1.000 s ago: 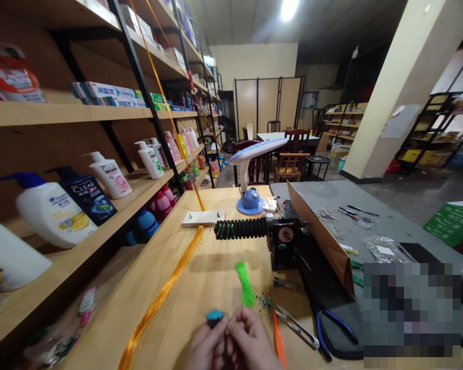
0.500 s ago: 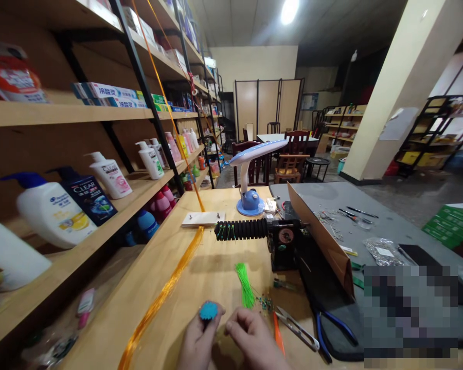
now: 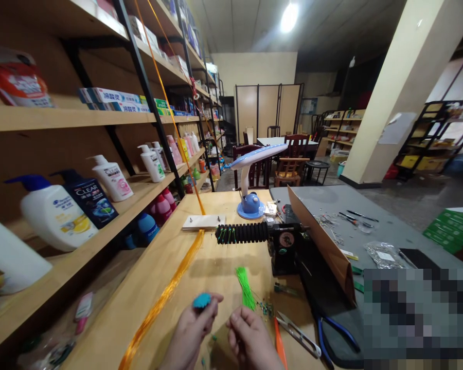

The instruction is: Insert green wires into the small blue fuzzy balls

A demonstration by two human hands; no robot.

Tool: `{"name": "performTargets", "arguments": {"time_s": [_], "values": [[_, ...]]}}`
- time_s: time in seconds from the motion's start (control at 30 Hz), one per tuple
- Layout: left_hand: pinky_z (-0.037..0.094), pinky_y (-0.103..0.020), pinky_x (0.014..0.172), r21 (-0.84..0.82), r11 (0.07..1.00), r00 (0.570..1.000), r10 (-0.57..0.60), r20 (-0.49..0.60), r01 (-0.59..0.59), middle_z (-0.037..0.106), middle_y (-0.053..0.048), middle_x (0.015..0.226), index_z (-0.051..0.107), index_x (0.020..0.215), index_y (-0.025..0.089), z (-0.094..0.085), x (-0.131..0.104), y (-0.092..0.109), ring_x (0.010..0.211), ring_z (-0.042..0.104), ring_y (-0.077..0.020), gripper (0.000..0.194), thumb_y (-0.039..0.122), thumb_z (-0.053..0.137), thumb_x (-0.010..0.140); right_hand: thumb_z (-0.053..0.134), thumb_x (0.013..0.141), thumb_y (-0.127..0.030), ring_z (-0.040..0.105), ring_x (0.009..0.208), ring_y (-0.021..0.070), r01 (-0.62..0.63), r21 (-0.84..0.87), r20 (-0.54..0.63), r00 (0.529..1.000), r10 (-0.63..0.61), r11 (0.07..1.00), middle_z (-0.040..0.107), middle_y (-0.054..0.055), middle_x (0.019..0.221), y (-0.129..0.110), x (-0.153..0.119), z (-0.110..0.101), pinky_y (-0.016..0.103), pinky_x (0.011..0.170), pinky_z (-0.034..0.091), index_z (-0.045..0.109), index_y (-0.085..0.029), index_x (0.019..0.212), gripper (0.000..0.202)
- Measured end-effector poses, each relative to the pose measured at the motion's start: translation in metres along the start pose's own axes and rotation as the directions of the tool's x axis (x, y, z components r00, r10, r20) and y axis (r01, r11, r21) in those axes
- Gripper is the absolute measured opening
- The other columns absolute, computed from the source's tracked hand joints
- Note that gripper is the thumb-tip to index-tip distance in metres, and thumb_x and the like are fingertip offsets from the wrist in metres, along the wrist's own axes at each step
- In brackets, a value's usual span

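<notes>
A round teal piece with a scalloped edge (image 3: pixel 201 301) is at the fingers of my left hand (image 3: pixel 195 329), which is closed round it. To its right, my right hand (image 3: pixel 249 336) has its thumb and fingertips pinched together; what they hold, if anything, is too small to make out. Bright green strands (image 3: pixel 246 289) lie just beyond my right hand, beside small dark beads or pins (image 3: pixel 265 307). Farther back, a black ridged roller (image 3: pixel 247 233) on a black stand (image 3: pixel 285 252) carries green threads at its left end.
Orange strands (image 3: pixel 165 295) run down the left of the wooden table from a white plate (image 3: pixel 202 221). Scissors (image 3: pixel 299 334), an orange tool (image 3: pixel 280 343) and blue-handled pliers (image 3: pixel 337 334) lie at right. A lamp (image 3: pixel 250 204) stands behind; shelves (image 3: pixel 73 118) line the left.
My left hand has shifted left and turned, tilting the teal piece and widening the gap between my hands. Small green bits now show on the table between them. The view has tilted slightly up.
</notes>
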State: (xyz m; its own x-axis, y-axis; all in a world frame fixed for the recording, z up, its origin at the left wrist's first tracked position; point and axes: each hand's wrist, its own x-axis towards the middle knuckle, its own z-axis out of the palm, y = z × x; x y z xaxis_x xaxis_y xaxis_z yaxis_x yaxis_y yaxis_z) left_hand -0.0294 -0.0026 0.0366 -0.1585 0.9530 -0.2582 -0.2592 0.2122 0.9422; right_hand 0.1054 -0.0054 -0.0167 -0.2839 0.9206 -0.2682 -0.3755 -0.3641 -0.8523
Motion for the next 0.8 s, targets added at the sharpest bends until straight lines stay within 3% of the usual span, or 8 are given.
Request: {"name": "performTargets", "arguments": {"time_s": [0.13,0.27,0.43,0.6,0.8], "values": [[0.039,-0.024,0.053,0.092,0.994,0.993,0.052,0.106,-0.062,0.060,0.002,0.060,0.076,0.081,0.016,0.006,-0.011,-0.013,0.055,0.050,-0.0129,0.042,0.052,0.083,0.062,0.076,0.055,-0.077,0.036,0.032,0.0040,-0.025,0.065,0.027,0.999,0.024,0.998,0.054,-0.007,0.044,-0.004,0.001,0.002,0.016,0.034,0.017,0.051,-0.020,0.069,0.064],[0.048,-0.030,0.068,0.126,0.983,0.972,0.106,0.208,-0.134,0.066,-0.002,0.062,0.071,0.067,0.017,0.013,-0.010,-0.010,0.067,0.060,-0.0204,0.034,0.049,0.079,0.068,0.077,0.057,-0.075,0.042,0.034,0.0048,0.014,0.077,0.009,1.000,-0.015,0.997,0.060,-0.004,0.046,-0.010,0.000,0.002,0.015,0.034,0.017,0.052,-0.019,0.068,0.062],[0.047,-0.028,0.066,0.146,0.966,0.975,0.199,0.102,-0.212,0.064,-0.001,0.063,0.069,0.064,0.017,0.014,-0.001,-0.003,0.067,0.058,-0.0193,0.036,0.051,0.080,0.066,0.076,0.061,-0.071,0.047,0.036,0.0069,0.045,-0.012,0.028,0.999,-0.045,0.999,0.065,0.000,0.047,-0.021,0.003,0.004,0.017,0.036,0.018,0.055,-0.017,0.068,0.058],[0.032,-0.024,0.047,0.116,0.978,0.984,0.175,-0.021,-0.171,0.048,0.006,0.052,0.068,0.066,0.016,0.007,0.014,-0.005,0.050,0.037,-0.0112,0.041,0.053,0.084,0.059,0.075,0.062,-0.068,0.056,0.041,0.0112,0.010,-0.018,0.040,0.999,-0.010,1.000,0.069,0.004,0.050,-0.021,0.005,0.007,0.018,0.038,0.021,0.059,-0.017,0.070,0.054],[0.028,-0.023,0.047,0.087,0.985,0.985,0.156,-0.075,-0.149,0.044,0.008,0.054,0.066,0.070,0.015,0.000,0.028,-0.011,0.051,0.032,-0.0095,0.044,0.053,0.085,0.059,0.077,0.060,-0.065,0.062,0.046,0.0153,-0.020,0.022,0.009,1.000,0.020,1.000,0.070,0.008,0.053,-0.012,0.007,0.007,0.019,0.040,0.022,0.059,-0.015,0.069,0.054]]}}
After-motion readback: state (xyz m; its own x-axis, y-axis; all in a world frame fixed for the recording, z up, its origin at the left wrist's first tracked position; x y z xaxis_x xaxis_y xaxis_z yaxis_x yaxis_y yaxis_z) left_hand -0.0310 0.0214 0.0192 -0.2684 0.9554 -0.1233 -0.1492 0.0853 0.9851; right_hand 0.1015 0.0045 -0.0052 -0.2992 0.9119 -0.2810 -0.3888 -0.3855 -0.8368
